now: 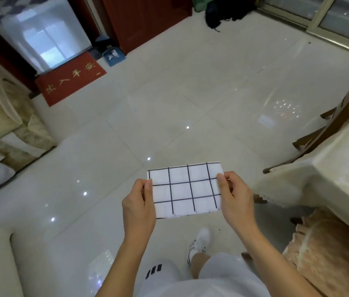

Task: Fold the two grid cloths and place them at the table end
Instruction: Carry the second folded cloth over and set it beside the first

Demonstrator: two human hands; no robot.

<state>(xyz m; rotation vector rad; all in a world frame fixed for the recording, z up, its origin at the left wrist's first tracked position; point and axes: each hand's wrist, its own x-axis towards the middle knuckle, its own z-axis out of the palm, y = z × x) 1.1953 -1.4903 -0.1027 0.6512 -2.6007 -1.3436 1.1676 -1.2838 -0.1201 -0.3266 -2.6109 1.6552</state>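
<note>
Both arms reach forward, holding 1 folded grid cloth (185, 189) flat in the air over the tile floor (169, 82). The left hand (139, 205) pinches its 9 o'clock edge, thumb on top, and the right hand (234, 195) pinches the 3 o'clock edge the same way. Only 1 cloth shows here. The covered table (328, 168) sits at 3 o'clock, well apart from the cloth, with 1 red doormat (70, 79) at 11 o'clock.

You hold a folded grid cloth (185, 189) in the air between your hands, above the tiled floor (169, 103). Your left hand (140, 205) pinches its left edge, your right hand (234, 197) its right edge. The covered table (328, 168) stands to the right of your right hand.
</note>
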